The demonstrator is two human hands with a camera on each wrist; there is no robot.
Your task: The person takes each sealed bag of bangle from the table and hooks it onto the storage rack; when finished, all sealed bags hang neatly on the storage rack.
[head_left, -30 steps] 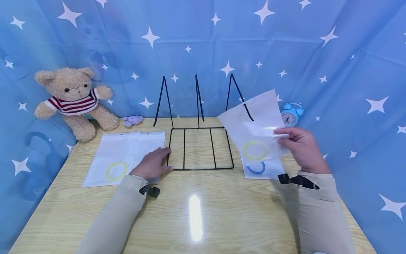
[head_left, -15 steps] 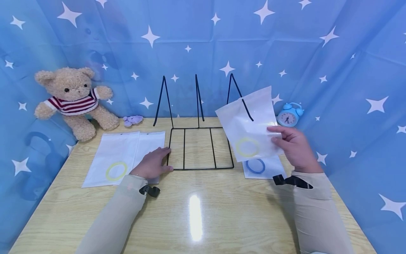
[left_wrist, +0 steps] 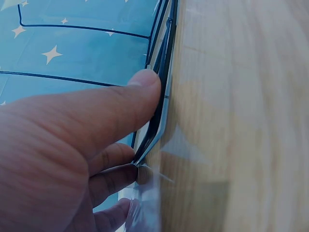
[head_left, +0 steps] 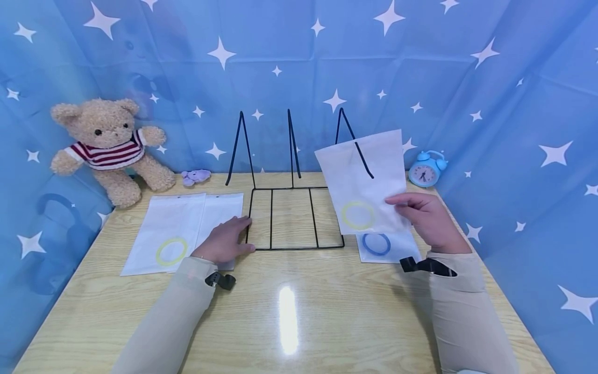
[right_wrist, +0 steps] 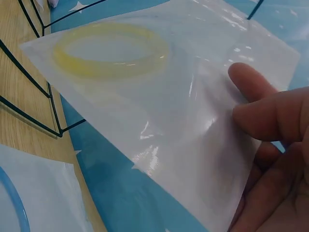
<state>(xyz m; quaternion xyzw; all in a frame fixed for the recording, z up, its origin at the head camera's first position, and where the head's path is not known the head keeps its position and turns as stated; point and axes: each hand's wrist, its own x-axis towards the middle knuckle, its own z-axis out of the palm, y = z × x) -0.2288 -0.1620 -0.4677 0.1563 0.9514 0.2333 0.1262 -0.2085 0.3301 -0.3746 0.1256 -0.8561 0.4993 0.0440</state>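
My right hand pinches the lower right corner of a clear bag with a yellow ring inside. It holds the bag upright over the right end of a black wire rack. The right wrist view shows my thumb on the bag and the yellow ring at its far end. My left hand lies flat at the rack's left front corner. In the left wrist view the thumb presses along the wire. A bag with a blue ring lies flat under the held one.
Two flat bags, one holding a yellow ring, lie left of the rack. A teddy bear and a small purple toy sit at the back left, a blue alarm clock at the back right. Starred blue cloth surrounds the wooden table.
My right hand has carried the yellow-ring bag leftward toward the rack and turned it more upright, uncovering the blue ring below. The left hand has stayed still.
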